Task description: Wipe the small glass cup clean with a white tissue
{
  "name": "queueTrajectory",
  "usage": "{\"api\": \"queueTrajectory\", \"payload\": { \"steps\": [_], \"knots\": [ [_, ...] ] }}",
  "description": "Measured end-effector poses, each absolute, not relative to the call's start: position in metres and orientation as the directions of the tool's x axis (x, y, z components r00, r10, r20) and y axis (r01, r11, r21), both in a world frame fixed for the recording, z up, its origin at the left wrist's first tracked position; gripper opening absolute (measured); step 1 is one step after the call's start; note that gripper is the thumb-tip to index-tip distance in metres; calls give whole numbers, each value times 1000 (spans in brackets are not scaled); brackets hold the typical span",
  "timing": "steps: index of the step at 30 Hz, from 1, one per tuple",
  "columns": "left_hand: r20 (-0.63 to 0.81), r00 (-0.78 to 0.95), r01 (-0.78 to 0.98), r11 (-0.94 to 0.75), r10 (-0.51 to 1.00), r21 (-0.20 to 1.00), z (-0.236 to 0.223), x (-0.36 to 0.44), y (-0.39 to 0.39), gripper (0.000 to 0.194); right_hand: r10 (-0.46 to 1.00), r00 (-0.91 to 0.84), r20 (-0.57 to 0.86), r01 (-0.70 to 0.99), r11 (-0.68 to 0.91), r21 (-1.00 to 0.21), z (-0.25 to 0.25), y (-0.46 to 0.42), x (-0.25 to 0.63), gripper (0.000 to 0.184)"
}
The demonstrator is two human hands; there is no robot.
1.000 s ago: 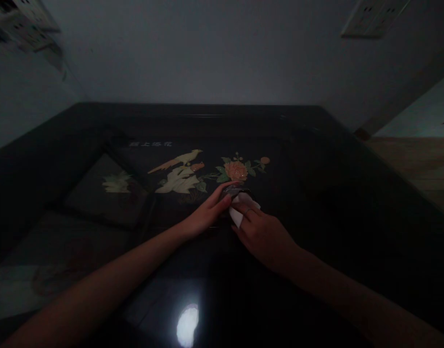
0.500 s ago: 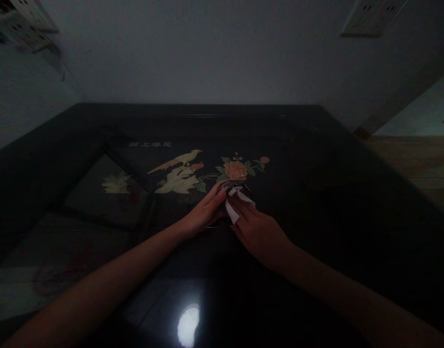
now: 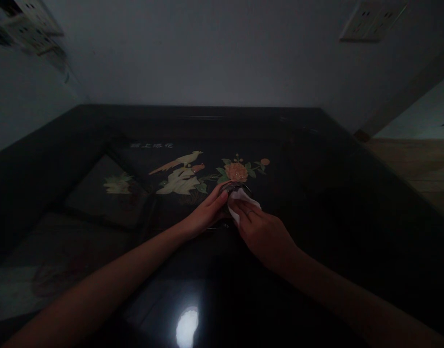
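My left hand is wrapped round the left side of a dark, shiny, glass-like object with a rounded rim. Its exact kind is hard to make out in the dim light, and the hands cover much of it. White tissue is under the fingers of my right hand, pressed against the near right side of that object. A ring shows on one right finger. Both hands are over the middle of a glossy black table.
Inlaid in the tabletop are a pale bird, an orange flower and a line of characters. A wall rises behind the table. Sockets sit at upper right, more sockets at upper left. Wooden floor lies to the right.
My right hand and the tissue have shifted slightly to the right, and more of the dark object's rim shows. My left hand keeps its hold, almost unmoved.
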State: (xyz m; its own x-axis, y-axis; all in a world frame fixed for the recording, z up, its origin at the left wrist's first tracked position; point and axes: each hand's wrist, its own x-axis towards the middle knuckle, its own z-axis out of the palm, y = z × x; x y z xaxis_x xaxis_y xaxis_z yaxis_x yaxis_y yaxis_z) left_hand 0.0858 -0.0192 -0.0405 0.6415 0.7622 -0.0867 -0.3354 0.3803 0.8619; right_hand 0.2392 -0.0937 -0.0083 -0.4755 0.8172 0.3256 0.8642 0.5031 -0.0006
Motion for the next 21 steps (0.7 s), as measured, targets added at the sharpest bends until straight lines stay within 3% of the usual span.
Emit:
{"api": "queueTrajectory", "payload": {
  "steps": [5, 9, 13, 21],
  "knots": [
    [-57, 638, -386, 383, 768, 840, -39, 87, -19, 45, 801, -500, 331, 805, 570, -164, -12, -92, 241, 35],
    [-74, 617, -387, 384, 784, 839, -37, 87, -20, 47, 794, -506, 337, 785, 586, -201, -17, -89, 240, 40],
    [-60, 632, -388, 383, 772, 838, -38, 87, -20, 46, 816, -505, 281, 827, 551, -113, -21, -88, 239, 48],
    [-81, 648, -291, 345, 757, 893, -38, 86, -20, 46, 861, -418, 290, 908, 398, 130, -20, -90, 236, 45]
  ]
}}
